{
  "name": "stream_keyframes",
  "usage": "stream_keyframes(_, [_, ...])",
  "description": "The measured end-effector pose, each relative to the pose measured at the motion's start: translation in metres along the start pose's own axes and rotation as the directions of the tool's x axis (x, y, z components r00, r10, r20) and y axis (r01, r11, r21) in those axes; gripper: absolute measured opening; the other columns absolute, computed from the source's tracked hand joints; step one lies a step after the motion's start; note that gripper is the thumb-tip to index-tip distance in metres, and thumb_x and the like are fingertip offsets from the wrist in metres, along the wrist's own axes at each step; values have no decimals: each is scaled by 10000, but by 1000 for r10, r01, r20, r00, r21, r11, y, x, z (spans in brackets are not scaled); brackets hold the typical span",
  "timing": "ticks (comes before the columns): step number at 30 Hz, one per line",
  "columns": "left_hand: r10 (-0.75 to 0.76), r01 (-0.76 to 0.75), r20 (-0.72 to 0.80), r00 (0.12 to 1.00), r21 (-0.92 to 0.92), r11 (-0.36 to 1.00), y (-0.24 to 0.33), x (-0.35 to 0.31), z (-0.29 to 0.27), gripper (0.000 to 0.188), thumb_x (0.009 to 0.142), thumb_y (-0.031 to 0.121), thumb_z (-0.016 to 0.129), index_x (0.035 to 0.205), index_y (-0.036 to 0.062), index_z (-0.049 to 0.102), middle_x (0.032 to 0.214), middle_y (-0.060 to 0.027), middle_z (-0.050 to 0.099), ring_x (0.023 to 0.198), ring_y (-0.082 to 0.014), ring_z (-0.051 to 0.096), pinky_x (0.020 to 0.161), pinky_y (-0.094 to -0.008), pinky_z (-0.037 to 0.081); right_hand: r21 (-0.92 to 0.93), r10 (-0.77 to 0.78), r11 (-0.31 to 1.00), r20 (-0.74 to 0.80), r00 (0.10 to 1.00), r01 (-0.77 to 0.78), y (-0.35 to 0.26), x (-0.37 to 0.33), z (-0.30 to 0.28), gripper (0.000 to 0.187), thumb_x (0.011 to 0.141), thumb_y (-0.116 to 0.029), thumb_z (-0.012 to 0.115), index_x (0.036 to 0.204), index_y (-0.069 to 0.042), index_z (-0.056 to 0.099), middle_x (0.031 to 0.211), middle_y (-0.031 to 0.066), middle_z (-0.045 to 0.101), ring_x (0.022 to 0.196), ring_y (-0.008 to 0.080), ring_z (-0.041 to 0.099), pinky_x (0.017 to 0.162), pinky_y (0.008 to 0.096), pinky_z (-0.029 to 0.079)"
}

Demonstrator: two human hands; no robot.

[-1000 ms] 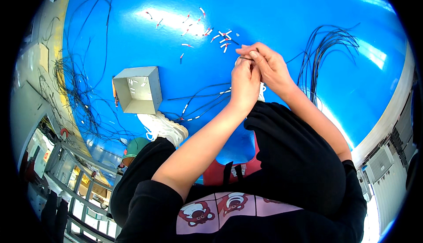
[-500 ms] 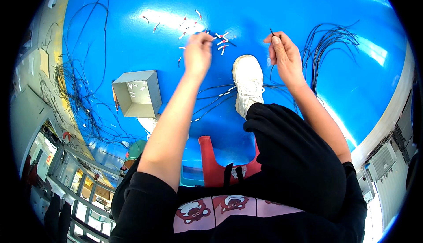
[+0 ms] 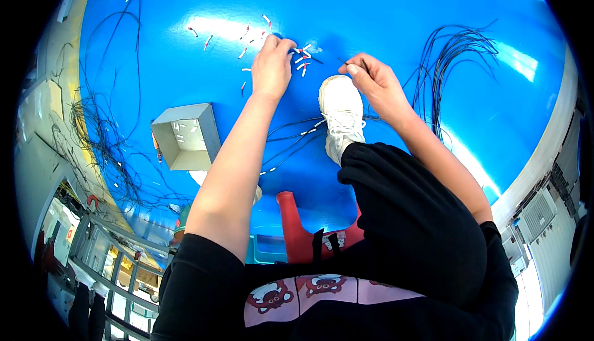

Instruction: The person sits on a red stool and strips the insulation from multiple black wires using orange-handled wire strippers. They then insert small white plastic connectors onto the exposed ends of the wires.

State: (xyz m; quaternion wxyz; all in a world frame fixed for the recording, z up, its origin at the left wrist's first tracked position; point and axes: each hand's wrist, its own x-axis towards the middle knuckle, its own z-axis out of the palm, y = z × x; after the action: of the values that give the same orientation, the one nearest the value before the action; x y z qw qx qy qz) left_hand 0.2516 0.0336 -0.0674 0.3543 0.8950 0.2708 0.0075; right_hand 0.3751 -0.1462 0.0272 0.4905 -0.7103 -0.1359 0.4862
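My right hand pinches a thin black cable between thumb and fingers, its end pointing left. My left hand is closed, its fingertips curled down at the edge of a cluster of small red, white and black connector pieces. Whatever those fingers hold, if anything, is hidden. More such pieces lie scattered on the blue floor left of that hand. My white shoe stands over several black cables with white sleeves on them.
An open grey box holding small white pieces stands at the left. Beyond it lies a tangle of black wire. A bundle of black cables curves across the floor at the right. Below me is a red stool.
My right hand has moved left and slightly down, bringing the cable end closer to the left hand. My left hand has moved slightly left and up, beside the connector pieces. The view has shifted slightly.
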Motion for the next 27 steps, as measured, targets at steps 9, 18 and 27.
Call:
stream_keyframes(9, [111, -119, 92, 989, 83, 989, 0, 5, -11, 109, 789, 61, 679, 870, 67, 606, 912, -84, 554, 841, -290, 598, 717, -402, 477, 109, 19, 994, 13, 1000, -20, -1, 3, -2, 205, 962, -203, 538, 957, -27, 642, 647, -70, 399, 603, 35, 346, 551, 220, 313])
stream_keyframes(18, [-270, 404, 306, 913, -575, 712, 30, -13, -44, 103, 844, 99, 691, 901, 46, 624, 796, 18, 601, 722, -60, 525, 663, -226, 432, 83, 16, 996, -42, 999, -12, -12, 13, 9, 213, 936, -217, 599, 974, -10, 630, 788, -17, 577, 722, 43, 475, 641, 232, 405])
stream_keyframes(27, [-56, 230, 241, 969, -797, 559, 124, -42, -175, 254, 931, 224, 603, 1115, 49, 587, 869, 8, 609, 794, -57, 517, 696, -219, 416, 4, -67, 998, 314, 947, 69, -142, -8, 18, 200, 889, -230, 653, 931, -38, 687, 833, 12, 667, 780, 82, 564, 660, 248, 443])
